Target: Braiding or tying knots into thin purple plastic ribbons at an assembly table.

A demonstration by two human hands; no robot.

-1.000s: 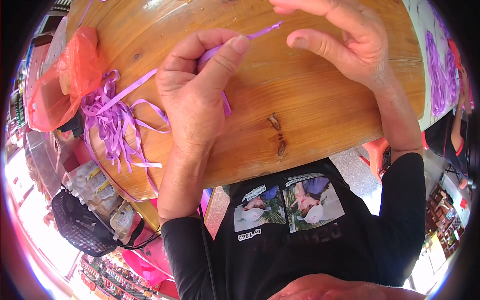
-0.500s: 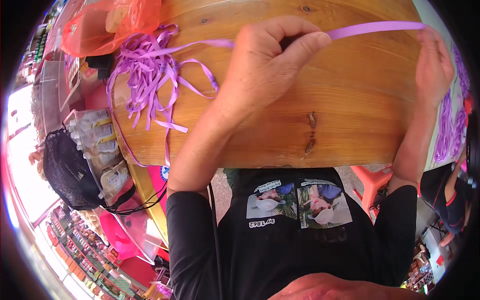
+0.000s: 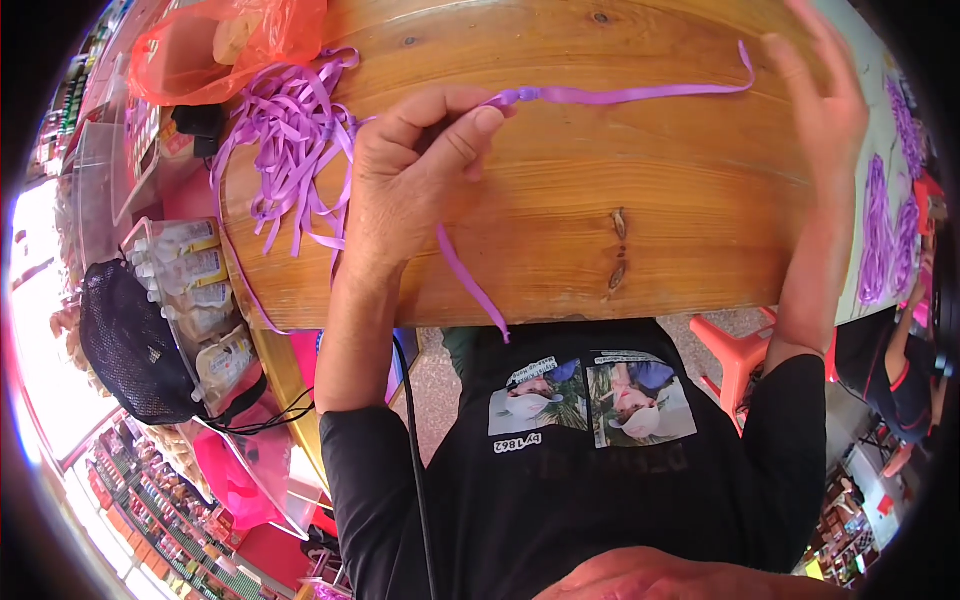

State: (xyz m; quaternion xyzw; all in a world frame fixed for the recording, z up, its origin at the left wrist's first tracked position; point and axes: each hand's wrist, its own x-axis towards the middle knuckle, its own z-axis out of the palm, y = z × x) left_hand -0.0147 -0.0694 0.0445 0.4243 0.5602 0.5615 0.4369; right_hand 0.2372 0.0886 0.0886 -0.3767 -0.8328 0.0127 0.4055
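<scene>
A purple ribbon is pinched between the thumb and fingers of my left hand, over the wooden table. Close to my fingertips there is a knot in it. From there one stretch reaches right across the table and its end curls up. Another purple tail hangs below my left hand, past the table's near edge. My right hand is raised at the far right, blurred, with its fingers apart and nothing in them. A tangled heap of purple ribbon lies to the left of my left hand.
An orange-red plastic bag sits at the far left of the wooden table. Bundles of purple ribbon lie on a pale surface at right. A black mesh bag, clear box of bottles and red stool stand around.
My left hand has moved left and slightly down, pulling the ribbon along. My right hand has let go of the ribbon's end and opened, rising a little.
</scene>
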